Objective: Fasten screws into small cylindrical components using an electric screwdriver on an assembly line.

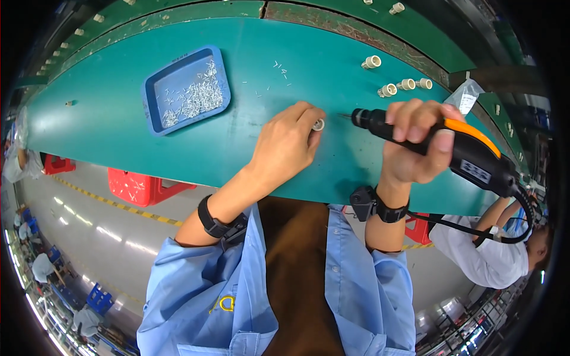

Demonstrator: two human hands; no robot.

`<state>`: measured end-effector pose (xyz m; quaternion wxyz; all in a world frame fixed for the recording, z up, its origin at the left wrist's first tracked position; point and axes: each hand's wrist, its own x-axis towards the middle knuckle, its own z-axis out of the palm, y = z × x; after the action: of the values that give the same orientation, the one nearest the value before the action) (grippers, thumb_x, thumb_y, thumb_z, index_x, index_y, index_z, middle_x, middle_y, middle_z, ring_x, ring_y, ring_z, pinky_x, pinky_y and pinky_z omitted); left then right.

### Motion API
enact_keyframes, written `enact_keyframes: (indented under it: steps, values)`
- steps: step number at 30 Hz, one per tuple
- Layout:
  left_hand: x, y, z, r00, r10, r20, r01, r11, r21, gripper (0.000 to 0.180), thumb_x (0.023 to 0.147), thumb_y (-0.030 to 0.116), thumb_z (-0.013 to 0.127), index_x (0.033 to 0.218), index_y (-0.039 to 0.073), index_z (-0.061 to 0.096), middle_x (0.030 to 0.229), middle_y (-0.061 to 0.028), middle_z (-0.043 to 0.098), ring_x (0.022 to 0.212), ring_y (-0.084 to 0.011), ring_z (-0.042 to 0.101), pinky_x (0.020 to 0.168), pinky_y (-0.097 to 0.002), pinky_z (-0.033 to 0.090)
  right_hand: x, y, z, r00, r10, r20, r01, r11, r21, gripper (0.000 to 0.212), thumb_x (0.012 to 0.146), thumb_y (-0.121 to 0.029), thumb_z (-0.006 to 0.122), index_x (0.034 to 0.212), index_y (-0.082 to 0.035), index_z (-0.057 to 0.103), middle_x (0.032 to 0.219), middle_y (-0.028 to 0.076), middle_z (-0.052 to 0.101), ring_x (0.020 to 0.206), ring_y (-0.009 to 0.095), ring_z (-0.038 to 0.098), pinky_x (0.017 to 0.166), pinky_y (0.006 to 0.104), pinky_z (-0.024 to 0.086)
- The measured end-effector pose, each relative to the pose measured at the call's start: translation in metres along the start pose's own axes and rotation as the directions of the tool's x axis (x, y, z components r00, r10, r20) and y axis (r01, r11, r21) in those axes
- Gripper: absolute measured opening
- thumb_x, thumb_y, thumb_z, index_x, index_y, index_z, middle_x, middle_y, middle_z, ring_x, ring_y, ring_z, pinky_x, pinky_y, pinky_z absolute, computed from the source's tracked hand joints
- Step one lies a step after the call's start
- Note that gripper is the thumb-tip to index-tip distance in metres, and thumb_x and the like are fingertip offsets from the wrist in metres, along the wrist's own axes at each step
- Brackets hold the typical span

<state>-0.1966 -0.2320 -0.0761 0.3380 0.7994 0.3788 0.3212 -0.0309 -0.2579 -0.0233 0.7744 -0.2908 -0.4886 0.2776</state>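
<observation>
My left hand [287, 141] rests low over the green table, its fingers closed round a small off-white cylindrical fitting [319, 125] whose round end shows between thumb and forefinger. In my right hand [417, 139] is a black and orange electric screwdriver [472, 148], gripped around its body. Its thin bit points left, a short gap away from the fitting. A cable runs from the tool's rear end. Up and to the left lies a blue tray [148, 107] with many small silvery screws or pins [199, 98] heaped toward its right side.
Loose silvery pieces [280, 68] lie scattered beyond my left hand. Several off-white fittings [388, 90] stand at the far right, near a clear plastic bag [465, 96]. A raised green ledge [356, 35] borders the far edge. Red stools [133, 187] stand below the table; another person [484, 249] sits at right.
</observation>
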Motion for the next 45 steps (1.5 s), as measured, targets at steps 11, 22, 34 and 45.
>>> enact_keyframes:
  steps: [11, 22, 34, 45]
  values:
    - [-0.001, -0.002, -0.003, 0.998, -0.064, 0.013, 0.064, 0.997, -0.030, 0.019, 0.073, -0.003, 0.064, 0.091, 0.000, 0.060, 0.087, -0.0106, 0.060, 0.070, -0.0246, 0.061, 0.061, -0.0317, 0.049, -0.006, -0.001, 0.000, 0.998, 0.042, 0.041, -0.047, 0.993, 0.110, 0.034, 0.087, -0.031, 0.046, 0.112, -0.008, 0.049, 0.064, 0.000, 0.043, 0.051, 0.013, 0.041, 0.052, 0.0318, 0.038]
    - [0.001, 0.001, -0.004, 0.996, -0.075, 0.040, 0.076, 0.997, -0.009, 0.025, 0.071, 0.001, 0.068, 0.095, 0.001, 0.060, 0.095, -0.0105, 0.057, 0.073, -0.0258, 0.059, 0.062, -0.0335, 0.049, -0.003, 0.003, -0.001, 1.000, 0.014, -0.011, -0.014, 1.000, 0.024, 0.033, 0.086, -0.030, 0.048, 0.110, -0.008, 0.050, 0.064, 0.000, 0.043, 0.052, 0.013, 0.042, 0.053, 0.0321, 0.038]
    - [0.006, 0.014, -0.010, 0.993, 0.063, -0.100, -0.078, 0.985, -0.152, 0.025, 0.068, -0.001, 0.071, 0.093, 0.003, 0.066, 0.098, -0.0068, 0.052, 0.065, -0.0154, 0.047, 0.057, -0.0279, 0.042, 0.010, -0.042, -0.003, 0.989, -0.065, 0.130, 0.025, 0.958, 0.287, 0.045, 0.090, -0.037, 0.045, 0.126, -0.010, 0.041, 0.072, 0.000, 0.049, 0.056, 0.013, 0.045, 0.056, 0.0327, 0.041]
    - [0.003, 0.012, -0.006, 0.992, 0.038, -0.117, -0.072, 0.952, -0.296, 0.020, 0.068, -0.007, 0.067, 0.085, 0.003, 0.068, 0.089, -0.0060, 0.053, 0.057, -0.0139, 0.042, 0.051, -0.0267, 0.038, 0.011, -0.052, 0.008, 0.989, 0.047, 0.139, -0.079, 0.970, 0.229, 0.037, 0.083, -0.035, 0.057, 0.109, -0.010, 0.051, 0.069, -0.003, 0.049, 0.057, 0.010, 0.047, 0.058, 0.0296, 0.038]
